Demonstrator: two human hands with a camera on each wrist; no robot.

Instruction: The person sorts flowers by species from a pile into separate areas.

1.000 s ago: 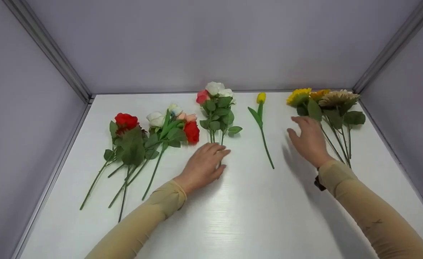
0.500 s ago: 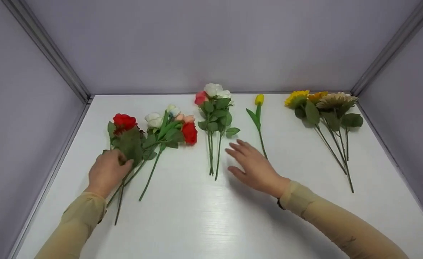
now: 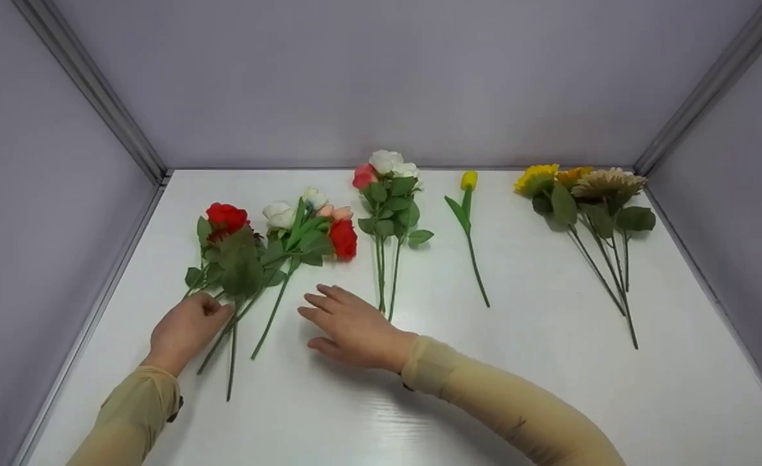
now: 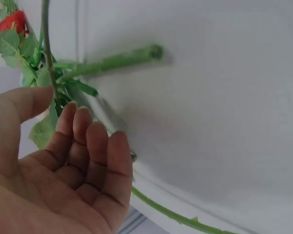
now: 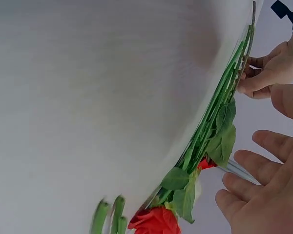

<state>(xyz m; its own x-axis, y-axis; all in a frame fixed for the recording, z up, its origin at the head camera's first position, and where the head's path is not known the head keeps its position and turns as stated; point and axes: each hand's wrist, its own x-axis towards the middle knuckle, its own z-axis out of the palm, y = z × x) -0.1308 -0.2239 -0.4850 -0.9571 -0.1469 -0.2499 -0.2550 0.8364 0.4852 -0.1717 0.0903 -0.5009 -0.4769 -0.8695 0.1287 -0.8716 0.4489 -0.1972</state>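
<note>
At the left of the table, my left hand (image 3: 190,330) pinches the dark stem (image 4: 48,46) of an artificial flower between thumb and fingertips. Large green leaves (image 3: 239,259) cover the upper part of that flower, so its bloom is hard to make out. A red rose (image 3: 226,219) lies just behind it. My right hand (image 3: 358,330) hovers over the table with its fingers spread, holding nothing. Nearest to it are a bunch with a white rose (image 3: 280,215) and a red rose (image 3: 343,239), and the stems (image 3: 381,278) of the middle bunch.
Along the back lie white roses (image 3: 387,160) with a pink one, a single yellow tulip (image 3: 469,181), and a right-hand bunch with a yellow sunflower (image 3: 537,178) and a beige bloom (image 3: 607,182). Grey panels (image 3: 393,77) enclose the white table (image 3: 549,388) on three sides.
My left hand has gone from the middle bunch to the left bunch and grips a stem, whose lower end has shifted right. My right hand has swept leftward from the sunflowers.
</note>
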